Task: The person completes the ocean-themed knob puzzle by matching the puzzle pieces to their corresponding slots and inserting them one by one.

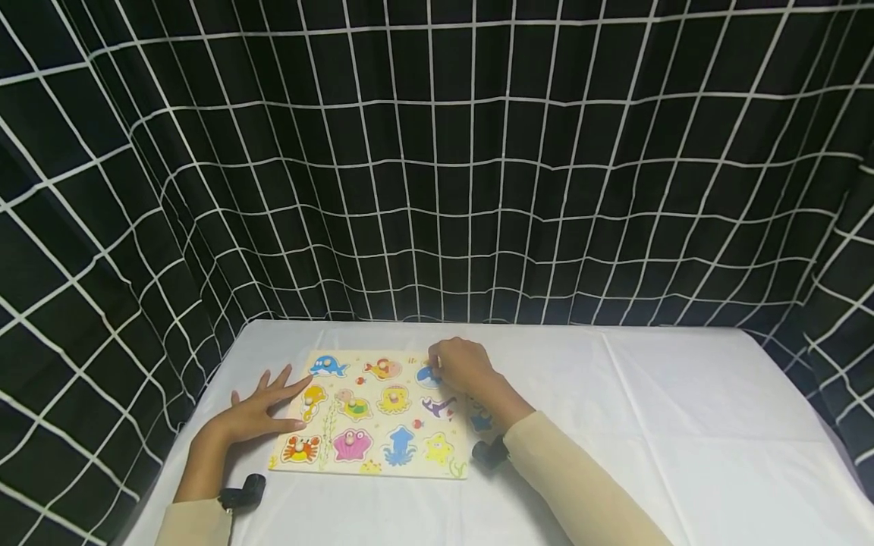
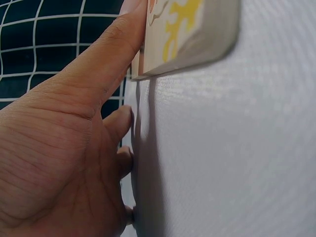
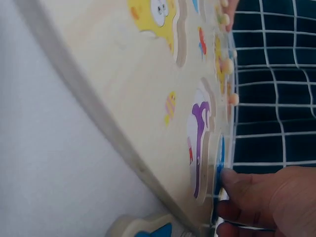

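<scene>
A wooden peg puzzle board (image 1: 372,471) with sea-animal pictures lies on the white cloth. My left hand (image 1: 256,413) has its fingers spread at the board's left edge, the thumb by the crab piece (image 1: 300,449) and the index finger by the dolphin piece (image 1: 329,367). With bent fingertips, my right hand (image 1: 464,368) pinches a blue puzzle piece (image 1: 428,377) at the board's upper right corner; its knob is hidden by the fingers. In the right wrist view this blue piece (image 3: 220,165) stands edge-on at its recess, beside the recess with a purple picture (image 3: 200,143).
Knobbed fish (image 1: 384,369), seahorse (image 1: 312,402), turtle (image 1: 353,406), octopus (image 1: 394,400) and shell (image 1: 353,445) pieces sit in the board. Squid (image 1: 399,446) and starfish (image 1: 438,449) recesses show no knobs. A loose blue piece (image 1: 481,419) lies right of the board, under my right wrist.
</scene>
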### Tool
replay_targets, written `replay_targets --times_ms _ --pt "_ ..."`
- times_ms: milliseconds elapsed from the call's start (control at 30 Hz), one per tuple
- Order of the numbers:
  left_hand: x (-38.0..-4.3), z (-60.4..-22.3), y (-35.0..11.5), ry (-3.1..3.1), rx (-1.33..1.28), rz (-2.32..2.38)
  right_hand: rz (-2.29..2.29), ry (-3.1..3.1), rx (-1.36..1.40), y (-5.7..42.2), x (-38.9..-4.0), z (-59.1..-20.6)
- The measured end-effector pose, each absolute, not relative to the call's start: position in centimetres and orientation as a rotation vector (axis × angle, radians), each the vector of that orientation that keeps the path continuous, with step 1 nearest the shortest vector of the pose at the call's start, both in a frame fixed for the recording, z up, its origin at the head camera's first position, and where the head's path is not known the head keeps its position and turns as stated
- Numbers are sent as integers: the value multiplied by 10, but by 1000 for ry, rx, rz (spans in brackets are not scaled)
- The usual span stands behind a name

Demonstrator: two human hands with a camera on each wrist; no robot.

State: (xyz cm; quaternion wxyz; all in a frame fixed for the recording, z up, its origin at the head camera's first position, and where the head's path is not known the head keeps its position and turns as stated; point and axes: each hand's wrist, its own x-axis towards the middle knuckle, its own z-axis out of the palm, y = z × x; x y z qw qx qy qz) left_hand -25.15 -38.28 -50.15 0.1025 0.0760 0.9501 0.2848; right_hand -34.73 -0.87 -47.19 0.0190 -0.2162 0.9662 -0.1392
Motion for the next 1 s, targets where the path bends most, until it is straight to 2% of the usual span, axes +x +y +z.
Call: replay_targets --times_ms 100,433,700,1000 --pt "-250 -498 -383 2797 234 856 -475 2986 -664 -8 -348 -473" --pt "-264 -530 -397 2846 207 819 -621 2993 -637 12 -348 -470" --pt "-254 -509 -382 2785 221 872 -732 3029 -653 42 -330 -449" --pt "-259 -522 -392 2834 219 833 -703 2994 -683 71 -315 -447"
